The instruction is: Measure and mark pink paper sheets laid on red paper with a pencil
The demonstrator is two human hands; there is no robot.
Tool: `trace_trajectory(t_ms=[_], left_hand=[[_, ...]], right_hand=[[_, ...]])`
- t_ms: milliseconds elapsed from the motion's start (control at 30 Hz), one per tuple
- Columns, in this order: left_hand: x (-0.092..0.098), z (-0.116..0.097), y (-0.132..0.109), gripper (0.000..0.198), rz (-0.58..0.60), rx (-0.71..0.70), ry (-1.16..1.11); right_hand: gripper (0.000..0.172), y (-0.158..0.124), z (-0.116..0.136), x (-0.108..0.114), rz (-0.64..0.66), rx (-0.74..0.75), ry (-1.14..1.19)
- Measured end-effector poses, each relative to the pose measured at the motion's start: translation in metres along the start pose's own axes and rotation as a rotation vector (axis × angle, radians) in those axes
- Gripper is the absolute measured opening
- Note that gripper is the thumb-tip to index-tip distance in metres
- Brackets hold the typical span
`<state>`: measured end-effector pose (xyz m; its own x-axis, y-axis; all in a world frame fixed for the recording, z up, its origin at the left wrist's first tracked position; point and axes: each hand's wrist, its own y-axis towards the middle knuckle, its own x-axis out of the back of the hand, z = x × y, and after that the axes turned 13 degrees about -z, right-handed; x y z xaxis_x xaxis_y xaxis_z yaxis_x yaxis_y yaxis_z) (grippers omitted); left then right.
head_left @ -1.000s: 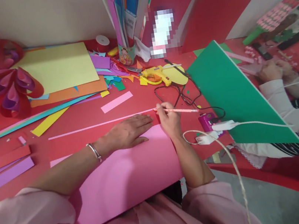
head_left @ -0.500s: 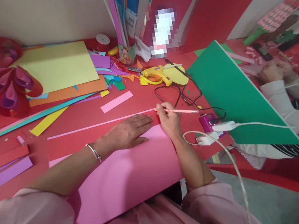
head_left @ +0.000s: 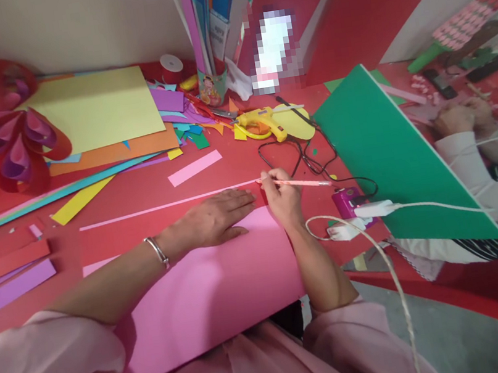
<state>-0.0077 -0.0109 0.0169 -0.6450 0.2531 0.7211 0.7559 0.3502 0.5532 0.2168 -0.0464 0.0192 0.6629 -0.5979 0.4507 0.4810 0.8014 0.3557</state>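
My left hand (head_left: 219,218) lies flat, fingers stretched to the right, across a red paper strip (head_left: 143,232) and the upper edge of a large pink sheet (head_left: 238,275). The pink sheet curves down over the table's near edge. In my right hand (head_left: 285,201) a pencil (head_left: 307,182) is pinched, its tip pointing left at the right end of a thin pink strip (head_left: 167,205) along the red paper's far edge. Beyond the hands lies a short pink paper piece (head_left: 194,168).
A yellow glue gun (head_left: 262,122) with black cord, scissors (head_left: 224,114) and paper scraps lie behind. A green board (head_left: 400,164) leans at right beside a purple power block (head_left: 349,202) with white plugs. A co-worker's hands (head_left: 463,117) are beyond it. Paper-loop flowers (head_left: 22,145) stand left.
Both hands hold almost the same place, with the pencil tip still at the strip's right end. The whole view has shifted very slightly.
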Motion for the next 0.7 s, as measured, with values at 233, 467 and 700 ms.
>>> trace_trajectory(t_ms=[233,467,700], left_hand=[[-0.0015,0.001,-0.0014,0.065,-0.022,0.01,-0.041],[-0.0024,0.0013,-0.0015,0.064,-0.012,0.019,-0.046],[-0.0019,0.0013,-0.0014,0.064,-0.004,-0.002,-0.01]], right_hand=[[0.035,0.0,-0.001,-0.0005,0.018,-0.007,0.001],[0.034,0.0004,-0.0015,-0.0002,0.013,0.012,-0.004],[0.034,0.0002,-0.0022,-0.001,0.013,0.006,-0.005]])
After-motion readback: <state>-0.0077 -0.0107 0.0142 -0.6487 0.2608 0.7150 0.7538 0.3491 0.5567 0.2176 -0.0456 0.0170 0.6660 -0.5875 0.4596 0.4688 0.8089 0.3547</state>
